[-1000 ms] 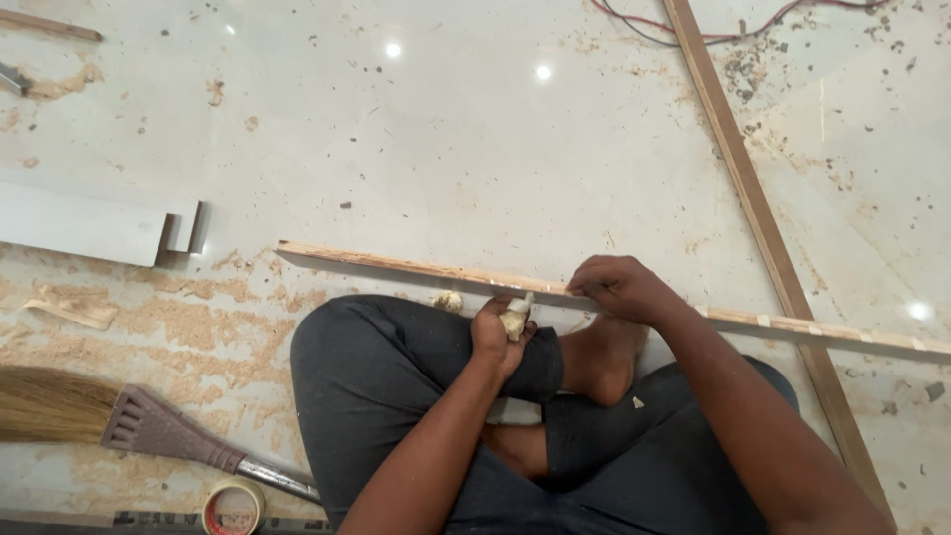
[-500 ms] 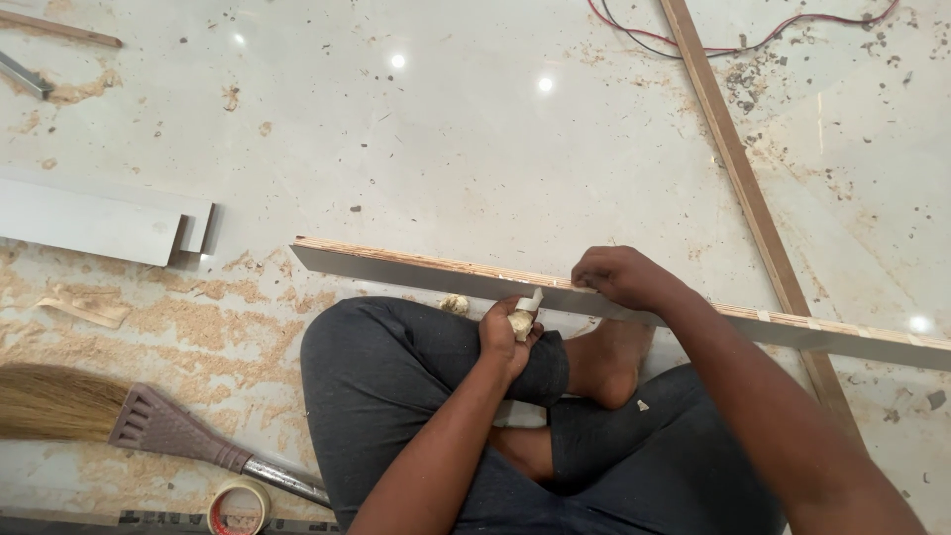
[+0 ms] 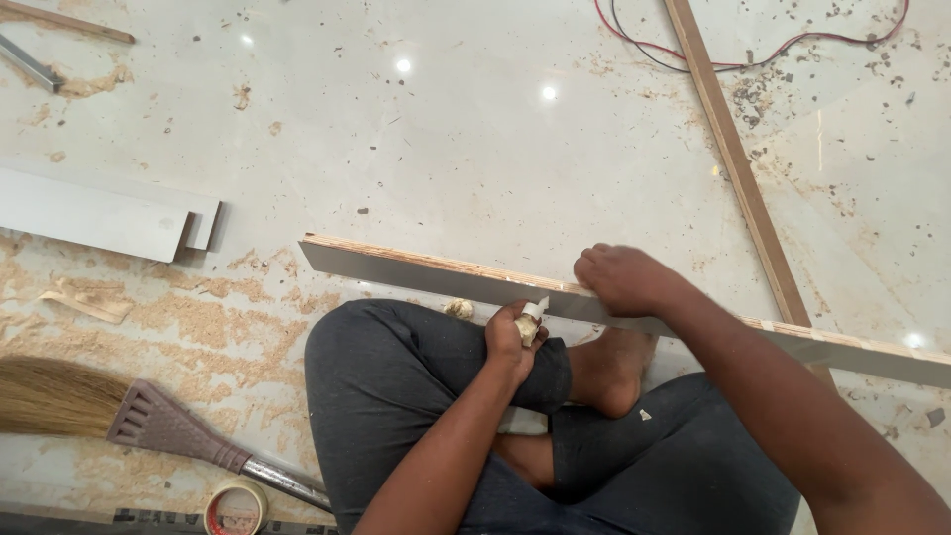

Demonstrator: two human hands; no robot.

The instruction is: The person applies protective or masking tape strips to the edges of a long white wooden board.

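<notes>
Your right hand is clamped over the top edge of the long plywood strip, which stands on edge across the floor just beyond your crossed legs. Your left hand is closed around a small pale wad pressed against the strip's grey near face.

The strip is held at only one spot, so I judge its free left end could tip or swing if your right hand's hold loosens, dragging the face off the wad. Your bare foot lies right under the strip, where a slip would land. Sawdust on the floor near you could let the bottom edge skid. The raw top edge could give splinters under your palm.
</notes>
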